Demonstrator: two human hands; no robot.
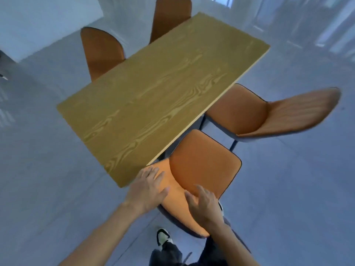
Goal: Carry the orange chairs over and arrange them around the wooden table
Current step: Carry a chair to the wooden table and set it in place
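The left hand is laid flat, fingers spread, on the upper edge of the nearest chair's backrest, close to the near corner of the wooden table. The right hand is laid on the same backrest a little further along, fingers loosely curved over the padding; neither hand is clenched, and the two are kept apart, one toward each side of the back. The picture is somewhat blurred, so how firmly the back is pressed cannot be told.

The seat of this nearest chair is already tucked partly under the table's long edge. A second orange chair is set just beside it on the same side, its back leaning outward. Two more orange chairs are seen across the table, one at the left and one further on, only their backs showing above the tabletop.

The step in hand is judged to be the final squaring of the fourth chair. It is best done with even pressure from both palms, so that the chair is slid straight in and not twisted. The backrest should be brought parallel with the table edge and matched to its neighbour's depth, with a gap left between the two seats. A shoe is placed near the chair's rear legs and should be kept clear.
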